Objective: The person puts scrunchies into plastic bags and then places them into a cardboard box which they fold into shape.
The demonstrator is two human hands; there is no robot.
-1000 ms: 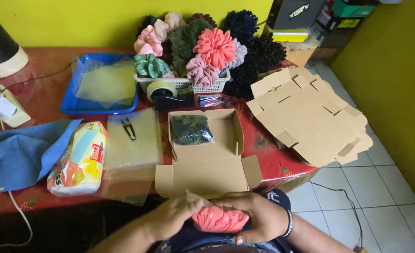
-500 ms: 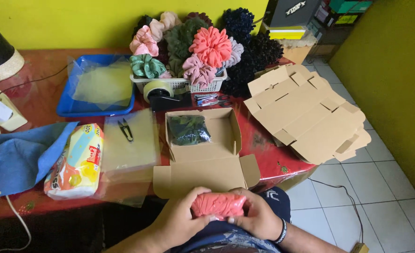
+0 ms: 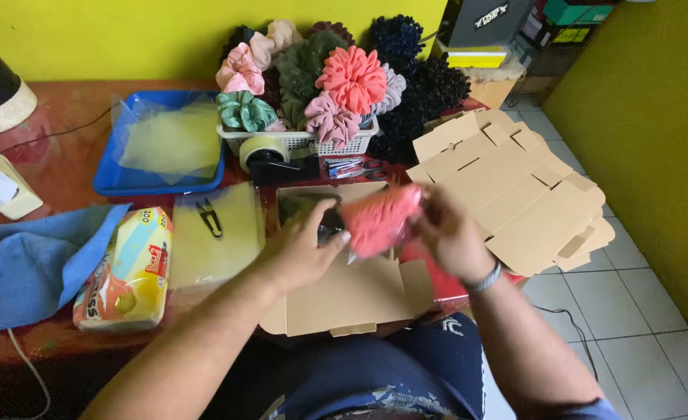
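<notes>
Both hands, left hand and right hand, have lifted from the lap and grip a bagged coral scrunchie at frame centre. It now hangs over the open cardboard box (seemingly not yet inside) on the counter.

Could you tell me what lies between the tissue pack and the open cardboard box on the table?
In the head view, a stack of clear plastic bags with small black snips on top lies between the tissue pack and the open cardboard box.

Yellow walls, white tiled floor, red table.
</notes>
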